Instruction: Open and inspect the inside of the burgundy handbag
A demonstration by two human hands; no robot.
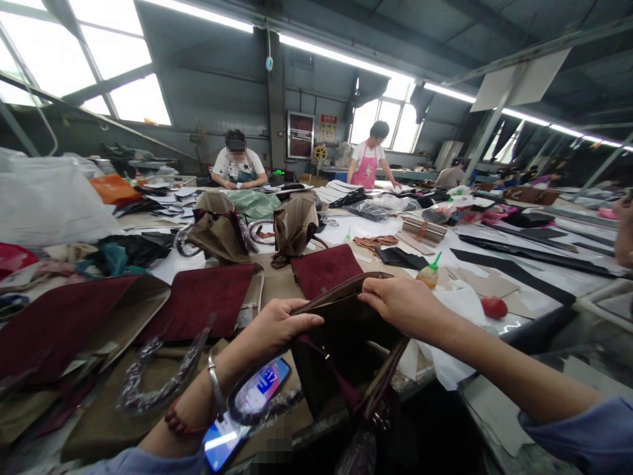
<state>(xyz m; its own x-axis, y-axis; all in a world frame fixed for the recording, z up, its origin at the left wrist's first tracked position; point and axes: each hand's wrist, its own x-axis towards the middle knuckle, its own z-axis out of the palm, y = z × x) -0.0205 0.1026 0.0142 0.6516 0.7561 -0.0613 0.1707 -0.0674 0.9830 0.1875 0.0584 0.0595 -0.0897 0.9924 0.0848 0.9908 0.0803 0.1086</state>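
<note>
Both my hands grip the upper rim of a dark handbag (336, 369), its mouth facing me and its inside in shadow. My left hand (279, 323) has the thumb on top of the rim, at the left. At the right, my right hand (390, 300) pinches the same edge between thumb and fingers. Maroon trim and small metal fittings show on the bag's near side. Below my left wrist lies a phone (264, 386) with a lit screen, beside a plastic-wrapped handle. The bag's lower part falls into shadow.
Maroon bag pieces (198, 300) lie at left, near a plastic-wrapped handle (148, 376). Brown unfinished bags (294, 227) stand behind. A green-tipped glue bottle (429, 272) and a red object (494, 307) sit at right. Two people (366, 163) (238, 161) work across the table.
</note>
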